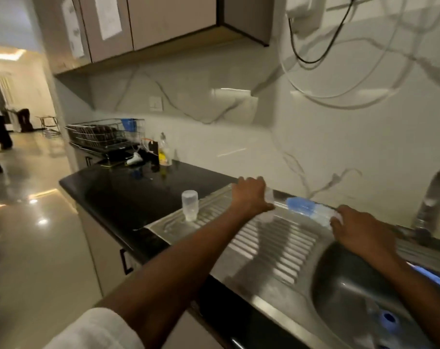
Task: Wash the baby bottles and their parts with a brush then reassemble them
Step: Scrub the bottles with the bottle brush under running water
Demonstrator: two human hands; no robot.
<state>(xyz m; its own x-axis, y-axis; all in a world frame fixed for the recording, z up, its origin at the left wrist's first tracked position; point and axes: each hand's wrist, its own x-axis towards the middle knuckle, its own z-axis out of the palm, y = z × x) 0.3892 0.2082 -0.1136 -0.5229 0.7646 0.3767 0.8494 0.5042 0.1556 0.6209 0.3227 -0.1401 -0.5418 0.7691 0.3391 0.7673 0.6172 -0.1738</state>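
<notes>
A clear baby bottle (190, 205) stands upside down on the steel drainboard (271, 238). Along the back ledge lies a blurred clear piece with a blue middle section (302, 206). My left hand (250, 196) is palm down at its left end, fingers curled over the clear part that pokes out beside the thumb. My right hand (357, 229) reaches to its right end, and the fingertips curl on the clear plastic there. A small blue part (388, 318) lies at the bottom of the sink basin (344, 293).
The tap (434, 197) rises at the far right behind the basin. On the black counter (128, 195) to the left stand a dish rack (105, 134) and a yellow soap bottle (164, 152). A person walks in the hallway at the far left.
</notes>
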